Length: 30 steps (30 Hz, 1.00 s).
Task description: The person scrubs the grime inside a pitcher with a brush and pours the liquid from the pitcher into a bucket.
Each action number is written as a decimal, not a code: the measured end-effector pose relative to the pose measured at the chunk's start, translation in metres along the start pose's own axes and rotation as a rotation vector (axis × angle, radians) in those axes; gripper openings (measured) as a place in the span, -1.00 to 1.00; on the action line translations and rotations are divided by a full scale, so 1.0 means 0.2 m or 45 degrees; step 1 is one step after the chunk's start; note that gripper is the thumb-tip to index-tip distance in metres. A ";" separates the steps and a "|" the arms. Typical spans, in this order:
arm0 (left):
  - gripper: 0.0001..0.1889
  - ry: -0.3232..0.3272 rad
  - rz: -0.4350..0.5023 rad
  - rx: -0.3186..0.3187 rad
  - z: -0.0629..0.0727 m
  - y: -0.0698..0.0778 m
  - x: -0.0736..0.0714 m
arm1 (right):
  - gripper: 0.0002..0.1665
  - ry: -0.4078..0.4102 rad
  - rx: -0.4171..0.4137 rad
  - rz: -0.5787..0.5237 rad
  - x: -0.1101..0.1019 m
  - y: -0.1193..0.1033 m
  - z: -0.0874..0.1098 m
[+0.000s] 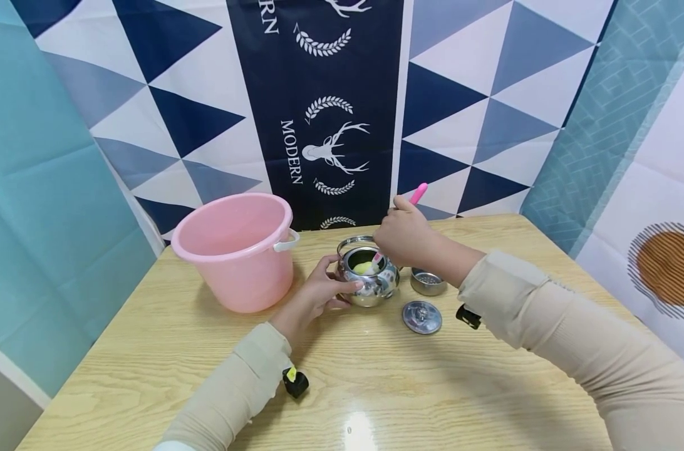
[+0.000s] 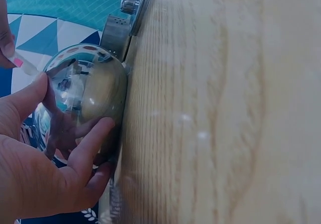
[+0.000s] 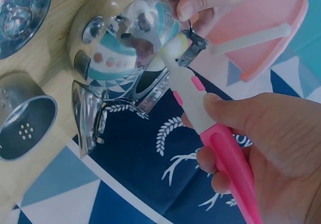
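A shiny round steel teapot (image 1: 370, 285) stands on the wooden table, its mouth uncovered and its hoop handle raised at the back. My left hand (image 1: 325, 285) holds it from the left; in the left wrist view the thumb reaches the rim and the fingers (image 2: 93, 143) spread along the belly. From above, my right hand (image 1: 406, 235) grips a sponge brush (image 3: 220, 138) by its pink-and-white handle. The brush slants down to the mouth, with its yellow-and-white sponge head (image 1: 364, 268) inside the opening. The spout (image 3: 85, 118) points away from the left hand.
A pink bucket (image 1: 252, 275) with a white handle stands left of the teapot. To the right are a perforated steel strainer (image 1: 428, 283) and, nearer the front, a knobbed steel lid (image 1: 422, 317). Patterned cloth (image 1: 319, 88) hangs behind the table (image 1: 409, 388).
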<state>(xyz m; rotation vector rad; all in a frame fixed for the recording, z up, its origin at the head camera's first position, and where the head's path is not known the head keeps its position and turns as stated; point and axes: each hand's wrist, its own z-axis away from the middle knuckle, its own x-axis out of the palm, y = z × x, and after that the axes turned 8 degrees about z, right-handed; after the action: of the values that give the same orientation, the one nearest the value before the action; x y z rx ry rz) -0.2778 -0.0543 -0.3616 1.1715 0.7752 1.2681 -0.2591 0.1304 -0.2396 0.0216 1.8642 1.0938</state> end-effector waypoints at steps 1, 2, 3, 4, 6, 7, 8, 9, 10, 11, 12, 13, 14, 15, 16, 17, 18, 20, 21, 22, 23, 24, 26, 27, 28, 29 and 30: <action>-0.15 0.000 0.002 -0.001 0.00 0.00 0.00 | -0.76 0.012 0.008 -0.006 0.01 0.00 0.00; -0.15 -0.002 0.002 -0.002 0.00 0.00 0.00 | -0.75 0.020 0.017 -0.006 0.01 -0.01 0.00; -0.16 -0.004 0.002 -0.003 0.00 0.00 0.00 | -0.74 0.030 0.027 -0.007 0.02 -0.01 0.00; -0.16 -0.008 0.004 -0.005 -0.01 0.00 0.00 | -0.73 0.045 0.040 -0.004 0.02 -0.02 -0.01; -0.17 -0.011 0.003 -0.008 -0.01 0.00 -0.01 | -0.73 0.081 0.065 0.006 0.03 -0.03 -0.01; -0.17 -0.012 0.005 -0.009 -0.01 0.00 -0.01 | -0.73 0.097 0.078 0.013 0.04 -0.04 -0.01; -0.17 -0.014 0.004 -0.009 -0.01 0.00 -0.01 | -0.74 0.113 0.094 0.021 0.05 -0.04 -0.01; -0.18 -0.017 0.005 -0.010 -0.01 0.00 -0.01 | -0.74 0.132 0.112 0.023 0.05 -0.05 -0.02; -0.18 -0.019 0.006 -0.010 -0.01 0.00 -0.01 | -0.75 0.144 0.131 0.025 0.06 -0.06 -0.02; -0.18 -0.022 0.005 -0.009 -0.01 0.00 -0.01 | -0.77 0.145 0.148 0.027 0.06 -0.06 -0.02; -0.18 -0.024 0.005 -0.008 -0.01 0.00 0.00 | -0.78 0.139 0.164 0.030 0.07 -0.07 -0.02; -0.18 -0.026 0.004 -0.008 -0.01 0.00 0.00 | -0.79 0.131 0.181 0.033 0.07 -0.08 -0.02; -0.18 -0.028 0.004 -0.007 -0.01 0.00 0.00 | -0.80 0.121 0.195 0.038 0.08 -0.08 -0.02; -0.18 -0.030 0.004 -0.009 -0.01 0.00 0.00 | -0.80 0.109 0.205 0.045 0.08 -0.09 -0.02; -0.18 -0.028 0.006 -0.011 0.00 0.00 0.00 | -0.81 0.103 0.208 0.062 0.09 -0.10 -0.02; -0.18 -0.027 0.006 -0.012 0.00 0.00 0.00 | -0.81 0.104 0.208 0.081 0.10 -0.10 -0.02; -0.18 -0.026 0.006 -0.013 0.00 0.00 0.00 | -0.81 0.114 0.208 0.102 0.10 -0.11 -0.02; -0.17 -0.025 0.006 -0.012 0.00 0.00 0.00 | -0.83 0.141 0.198 0.157 0.11 -0.11 -0.01; -0.17 -0.024 0.004 -0.009 0.00 0.00 0.00 | -0.82 0.154 0.191 0.188 0.12 -0.12 -0.01; -0.17 -0.022 0.004 -0.006 0.00 0.00 0.00 | -0.82 0.174 0.186 0.224 0.12 -0.11 -0.01; -0.17 -0.023 0.003 -0.003 0.00 0.00 0.00 | -0.81 0.187 0.180 0.256 0.12 -0.11 0.00; -0.16 -0.024 0.003 0.001 0.00 0.00 0.00 | -0.80 0.194 0.172 0.287 0.12 -0.11 0.00; -0.16 -0.020 -0.001 0.001 0.00 0.00 0.00 | -0.78 0.198 0.151 0.349 0.12 -0.11 0.01; -0.16 -0.020 -0.003 0.002 0.00 0.00 0.00 | -0.78 0.201 0.140 0.374 0.12 -0.11 0.01; -0.16 -0.019 -0.005 0.000 0.00 0.00 0.00 | -0.78 0.207 0.130 0.396 0.12 -0.11 0.01; -0.15 -0.020 -0.010 0.000 0.00 0.00 -0.01 | -0.80 0.205 0.119 0.413 0.11 -0.11 0.01; -0.15 -0.016 -0.015 -0.003 0.00 0.00 -0.01 | -0.81 0.204 0.107 0.431 0.11 -0.11 0.01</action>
<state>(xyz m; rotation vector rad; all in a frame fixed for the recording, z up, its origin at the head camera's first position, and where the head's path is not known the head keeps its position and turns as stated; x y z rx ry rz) -0.2787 -0.0554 -0.3614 1.1707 0.7700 1.2507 -0.2609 0.1279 -0.2695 0.3169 2.1008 1.2745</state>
